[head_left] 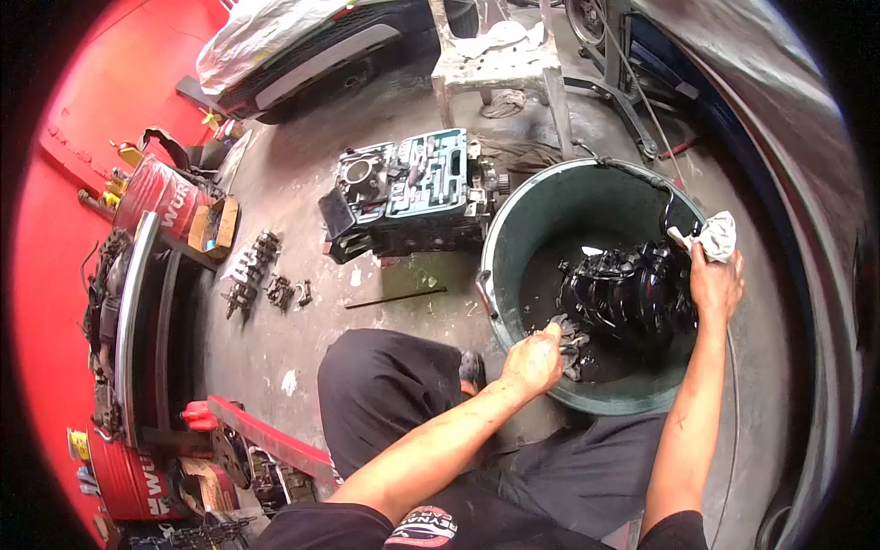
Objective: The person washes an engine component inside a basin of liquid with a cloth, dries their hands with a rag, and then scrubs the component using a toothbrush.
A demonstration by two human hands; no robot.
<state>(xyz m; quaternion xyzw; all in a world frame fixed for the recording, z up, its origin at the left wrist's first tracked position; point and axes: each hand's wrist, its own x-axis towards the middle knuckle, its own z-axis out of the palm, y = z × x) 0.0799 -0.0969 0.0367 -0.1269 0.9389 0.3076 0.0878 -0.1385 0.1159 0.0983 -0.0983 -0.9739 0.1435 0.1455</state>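
Observation:
In front of me stands a large dark green tub (522, 215) with dark liquid in its bottom. A wet black engine part with curved runners, which looks like an intake manifold (632, 291), lies inside toward the right. My left hand (532, 363) is closed at the tub's near left side, on a dirty grey rag (574, 348) that hangs inside beside the manifold. At the right rim, my right hand (718, 286) is closed on a crumpled white rag (718, 236). A black hose or handle (662, 188) runs along the rim near it.
Beyond the tub, an engine block (412, 240) carries an open teal tool case (431, 174). A crankshaft (250, 273) and small metal parts (286, 291) lie on the floor at left, near a thin rod (396, 298). A stained plastic chair (500, 71) stands behind.

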